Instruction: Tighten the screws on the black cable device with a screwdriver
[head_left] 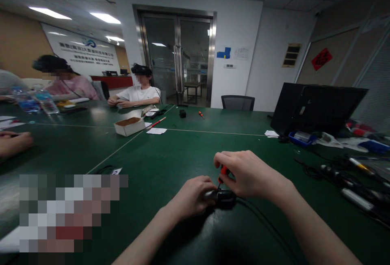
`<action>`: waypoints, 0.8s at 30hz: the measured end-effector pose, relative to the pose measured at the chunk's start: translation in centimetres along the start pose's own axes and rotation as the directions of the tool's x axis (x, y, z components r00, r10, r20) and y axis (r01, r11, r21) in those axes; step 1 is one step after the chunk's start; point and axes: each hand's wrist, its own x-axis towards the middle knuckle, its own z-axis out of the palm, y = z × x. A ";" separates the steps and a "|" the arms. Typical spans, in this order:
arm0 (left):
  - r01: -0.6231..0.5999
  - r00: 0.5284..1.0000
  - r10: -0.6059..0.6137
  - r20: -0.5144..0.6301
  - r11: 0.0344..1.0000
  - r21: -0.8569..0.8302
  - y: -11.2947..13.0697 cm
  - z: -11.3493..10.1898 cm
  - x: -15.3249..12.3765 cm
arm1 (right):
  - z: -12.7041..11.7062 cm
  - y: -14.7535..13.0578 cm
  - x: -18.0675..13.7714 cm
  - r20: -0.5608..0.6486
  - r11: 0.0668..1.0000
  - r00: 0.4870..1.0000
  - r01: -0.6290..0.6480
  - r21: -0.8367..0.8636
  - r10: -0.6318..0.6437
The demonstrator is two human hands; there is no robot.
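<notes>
My left hand [196,194] is closed around the left end of a small black device with a cable [226,197], low over the green table. Some of the device is hidden under those fingers, and its exact kind cannot be made out. From its right side a black cable [266,220] runs toward the table's near edge. Above it, my right hand [243,171] pinches a small screwdriver with a red handle [224,171]. The screwdriver points down, its dark shaft meeting the top of the device near my left fingertips.
On the green table [170,155] are an open white box [129,127], a second small screwdriver [200,114] and a small black block [182,113]. A black monitor [317,108] and tangled cabled tools [356,200] occupy the right. Two people with headgear sit across; another person's hand [15,143] rests at left.
</notes>
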 end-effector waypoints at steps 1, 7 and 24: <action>-0.001 1.000 0.001 -0.002 1.000 -0.004 0.0 0.0 0.0 | 0.0 0.0 0.1 -0.006 1.000 1.000 -0.010 -0.023 0.010; 0.004 1.000 -0.004 -0.001 1.000 -0.011 -0.1 0.0 0.0 | -0.1 0.2 0.2 0.027 0.991 0.998 -0.058 -0.120 0.061; 0.012 1.000 -0.012 -0.007 1.000 -0.005 -0.1 0.1 0.0 | 0.2 0.4 0.5 -0.017 0.975 0.996 -0.090 -0.202 0.088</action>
